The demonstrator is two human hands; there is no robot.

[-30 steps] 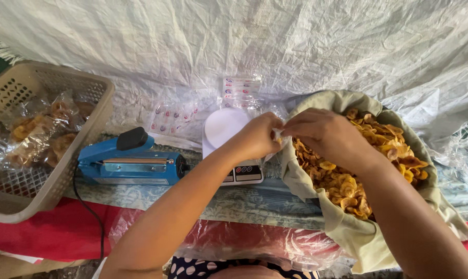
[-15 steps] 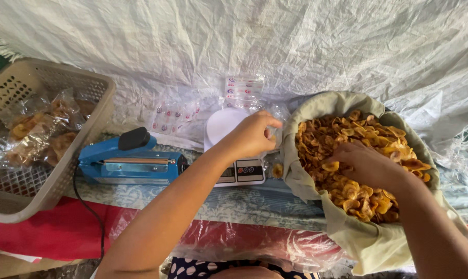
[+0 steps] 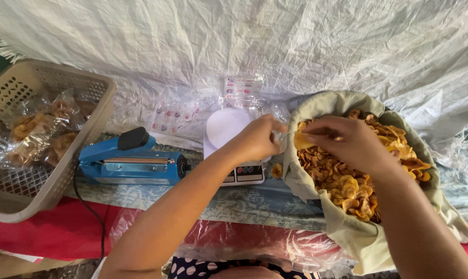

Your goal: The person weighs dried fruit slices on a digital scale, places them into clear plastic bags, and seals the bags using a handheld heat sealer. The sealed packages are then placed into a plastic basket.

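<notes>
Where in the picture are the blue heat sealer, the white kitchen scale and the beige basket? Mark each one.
blue heat sealer (image 3: 133,164): head view, on the metal strip along its front.
white kitchen scale (image 3: 224,126): head view, on the bare round weighing plate.
beige basket (image 3: 92,116): head view, on its right side wall.

Two hands: the left hand and the right hand. One cloth sack holding chips too many to count, one white scale, one blue heat sealer. One beige basket, far left, holding several filled clear packets, number unclear.
</notes>
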